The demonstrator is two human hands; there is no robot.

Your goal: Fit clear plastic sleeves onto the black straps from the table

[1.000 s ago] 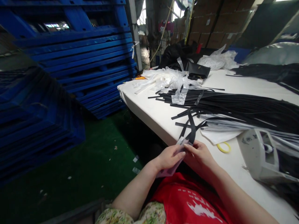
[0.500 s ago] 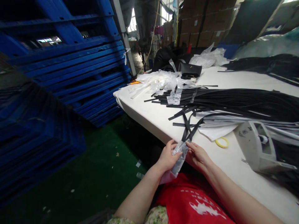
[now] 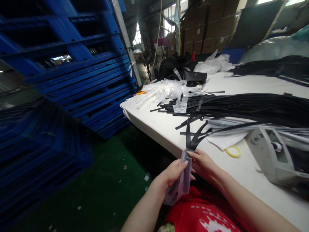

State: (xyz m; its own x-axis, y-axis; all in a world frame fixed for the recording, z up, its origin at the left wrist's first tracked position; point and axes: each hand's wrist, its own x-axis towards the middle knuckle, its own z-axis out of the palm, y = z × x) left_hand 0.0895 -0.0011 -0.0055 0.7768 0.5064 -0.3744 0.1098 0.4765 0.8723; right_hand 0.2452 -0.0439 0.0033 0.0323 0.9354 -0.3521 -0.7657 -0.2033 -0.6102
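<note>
At the table's front edge, my left hand [image 3: 174,173] pinches a clear plastic sleeve [image 3: 183,182], its thumb lying along the front. My right hand [image 3: 202,162] is closed at the sleeve's upper end, where a black strap [image 3: 188,137] goes in. Two lengths of strap rise out of the sleeve in a V, and one runs right toward the pile. The sleeve's lower end hangs down by the red apron [image 3: 193,209]. Some fingers of both hands are hidden behind the sleeve.
A long bundle of black straps [image 3: 241,104] lies across the white table [image 3: 154,125]. Loose plastic sleeves [image 3: 166,90] are heaped at the far left corner. A tape dispenser [image 3: 263,151] and a yellow ring [image 3: 233,151] are at right. Blue pallets [image 3: 96,96] stand left.
The sleeve has swung more upright and hangs lower. The straps above it have gone from crossed to a V. My left hand has shifted slightly lower along the sleeve.
</note>
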